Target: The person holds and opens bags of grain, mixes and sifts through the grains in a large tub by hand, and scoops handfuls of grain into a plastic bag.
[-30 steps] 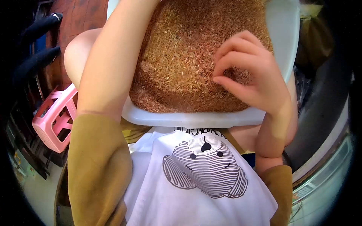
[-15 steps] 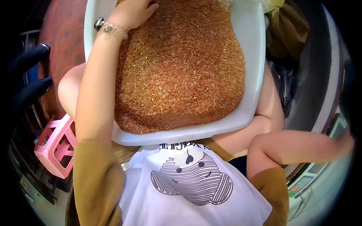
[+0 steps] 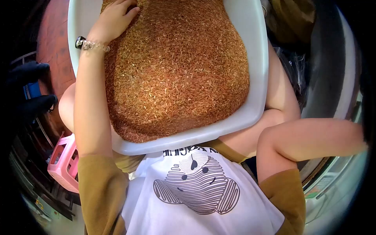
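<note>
The upper edge is cropping the tray's (image 3: 257, 58) far end, the grain (image 3: 180, 74) and the left hand's (image 3: 112, 20) fingers. Beyond the forearm (image 3: 327, 138), the right hand is lying out of sight; I'm only partly making out the shirt's lettering (image 3: 190, 150).

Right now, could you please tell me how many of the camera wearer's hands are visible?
1: the left hand, over the grain near the left side of the tray. The right hand is not visible; the right forearm runs out at the right edge.
</note>
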Tool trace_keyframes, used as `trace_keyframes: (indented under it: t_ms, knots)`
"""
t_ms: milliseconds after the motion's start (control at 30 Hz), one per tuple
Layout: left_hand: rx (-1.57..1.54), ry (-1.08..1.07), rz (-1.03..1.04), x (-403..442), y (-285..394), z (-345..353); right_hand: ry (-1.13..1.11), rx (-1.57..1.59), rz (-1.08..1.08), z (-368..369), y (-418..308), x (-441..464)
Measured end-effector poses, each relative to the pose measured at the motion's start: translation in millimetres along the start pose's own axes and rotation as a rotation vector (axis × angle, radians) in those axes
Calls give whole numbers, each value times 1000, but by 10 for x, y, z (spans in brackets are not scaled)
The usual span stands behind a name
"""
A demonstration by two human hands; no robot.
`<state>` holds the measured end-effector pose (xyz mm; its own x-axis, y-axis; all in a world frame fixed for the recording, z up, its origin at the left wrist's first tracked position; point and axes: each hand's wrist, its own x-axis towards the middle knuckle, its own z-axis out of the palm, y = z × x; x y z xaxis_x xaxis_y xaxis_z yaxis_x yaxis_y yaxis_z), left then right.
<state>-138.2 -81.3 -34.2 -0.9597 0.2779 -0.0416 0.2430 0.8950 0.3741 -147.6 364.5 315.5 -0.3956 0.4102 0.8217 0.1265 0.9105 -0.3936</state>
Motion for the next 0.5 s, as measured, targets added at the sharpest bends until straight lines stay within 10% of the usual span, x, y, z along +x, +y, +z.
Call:
trace_keyframes:
  t_ms: [300, 500]
  knots:
    - [-8, -18, 11, -17, 88, -74, -4, 312, -259, -25, -189, -632]
    - [-15, 26, -51, -58, 189, -100, -808, 1054, -108, 475, -548, -1733]
